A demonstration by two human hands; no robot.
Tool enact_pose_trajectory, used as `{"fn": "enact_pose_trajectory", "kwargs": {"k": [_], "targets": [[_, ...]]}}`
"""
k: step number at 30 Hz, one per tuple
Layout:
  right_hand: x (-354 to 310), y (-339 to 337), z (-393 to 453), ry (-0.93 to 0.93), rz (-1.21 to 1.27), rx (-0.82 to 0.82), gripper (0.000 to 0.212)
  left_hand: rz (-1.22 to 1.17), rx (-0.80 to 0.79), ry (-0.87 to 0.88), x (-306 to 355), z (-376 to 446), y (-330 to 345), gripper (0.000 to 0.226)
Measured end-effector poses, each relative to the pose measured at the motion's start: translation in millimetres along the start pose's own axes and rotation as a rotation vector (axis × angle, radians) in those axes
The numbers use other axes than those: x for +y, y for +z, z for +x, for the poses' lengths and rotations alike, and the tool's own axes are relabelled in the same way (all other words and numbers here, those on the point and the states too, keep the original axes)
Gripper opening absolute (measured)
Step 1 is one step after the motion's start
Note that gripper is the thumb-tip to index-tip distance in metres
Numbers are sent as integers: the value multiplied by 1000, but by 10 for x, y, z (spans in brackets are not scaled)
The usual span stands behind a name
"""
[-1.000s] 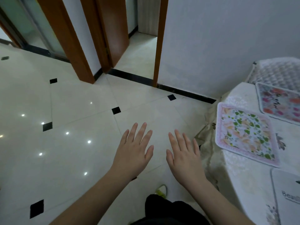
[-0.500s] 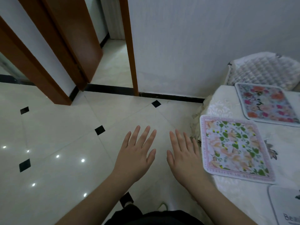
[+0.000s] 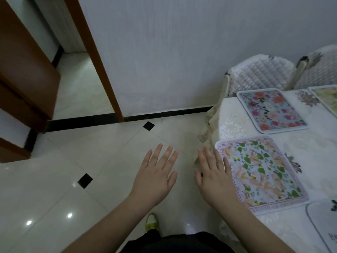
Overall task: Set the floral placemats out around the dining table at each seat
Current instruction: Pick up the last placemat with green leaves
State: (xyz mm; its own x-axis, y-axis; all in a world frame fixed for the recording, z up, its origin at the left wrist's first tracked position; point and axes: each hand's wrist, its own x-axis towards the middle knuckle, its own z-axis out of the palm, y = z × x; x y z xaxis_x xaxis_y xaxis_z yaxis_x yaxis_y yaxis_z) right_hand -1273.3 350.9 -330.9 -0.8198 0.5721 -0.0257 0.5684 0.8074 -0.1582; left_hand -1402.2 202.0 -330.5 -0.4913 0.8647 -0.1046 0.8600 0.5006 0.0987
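A dining table (image 3: 229, 114) with a cream cloth fills the right side. A placemat with green leaves and a pink border (image 3: 262, 172) lies at its near left edge. Beyond it lies a placemat with red and pink roses (image 3: 271, 110). A yellowish placemat (image 3: 328, 99) shows at the right edge, and a white placemat with lettering (image 3: 324, 227) at the bottom right. My left hand (image 3: 155, 178) hovers flat over the floor, holding nothing. My right hand (image 3: 213, 178) is spread flat at the leafy mat's left edge, empty.
Two chairs with quilted white covers (image 3: 259, 73) (image 3: 319, 70) stand against the grey wall behind the table. A brown door frame (image 3: 102, 70) and an open door (image 3: 23, 66) are at the left. Glossy tiled floor (image 3: 54, 189) lies below my hands; a yellow-green shoe tip (image 3: 151, 221) shows.
My view has swung right, bringing the table, more placemats and a second chair into sight. Both hands stay spread and empty, the right one now nearer the leafy mat.
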Motion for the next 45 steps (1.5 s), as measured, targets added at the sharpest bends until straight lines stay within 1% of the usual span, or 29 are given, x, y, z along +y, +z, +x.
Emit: {"fn": "enact_pose_trajectory", "kwargs": {"k": [3, 6, 11, 15, 17, 19, 23, 28, 32, 38, 43, 45], "targets": [[-102, -27, 128, 100, 1, 13, 63, 3, -4, 85, -192, 271, -61, 66], [-91, -21, 182, 200, 8, 8, 61, 21, -12, 193, -216, 548, -126, 66], [134, -17, 184, 378, 16, 13, 61, -13, 14, 372, 46, 1033, -186, 61], [388, 1, 126, 537, 18, 54, 60, 2, 22, 537, 344, 1404, -124, 58], [526, 15, 83, 583, -8, 82, 56, 21, 9, 611, 518, 1574, -93, 58], [667, 28, 68, 619, -3, 87, 58, 35, -11, 659, 714, 1737, -59, 58], [963, 66, 118, 683, 63, 96, 57, 44, -18, 724, 1052, 2008, -44, 56], [1307, 113, 182, 729, 105, 79, 60, 36, -12, 804, 1330, 2340, 10, 54], [1527, 208, 174, 801, 132, 30, 63, 42, -38, 871, 1535, 2594, 138, 54], [1708, 358, 204, 958, 160, 43, 62, 94, -121, 988, 1774, 2984, 475, 58], [1812, 639, 285, 1098, 203, 27, 63, 237, -287, 1128, 1930, 3323, 888, 58], [1799, 756, 346, 1143, 209, 27, 63, 265, -308, 1204, 1946, 3418, 985, 58]]}}
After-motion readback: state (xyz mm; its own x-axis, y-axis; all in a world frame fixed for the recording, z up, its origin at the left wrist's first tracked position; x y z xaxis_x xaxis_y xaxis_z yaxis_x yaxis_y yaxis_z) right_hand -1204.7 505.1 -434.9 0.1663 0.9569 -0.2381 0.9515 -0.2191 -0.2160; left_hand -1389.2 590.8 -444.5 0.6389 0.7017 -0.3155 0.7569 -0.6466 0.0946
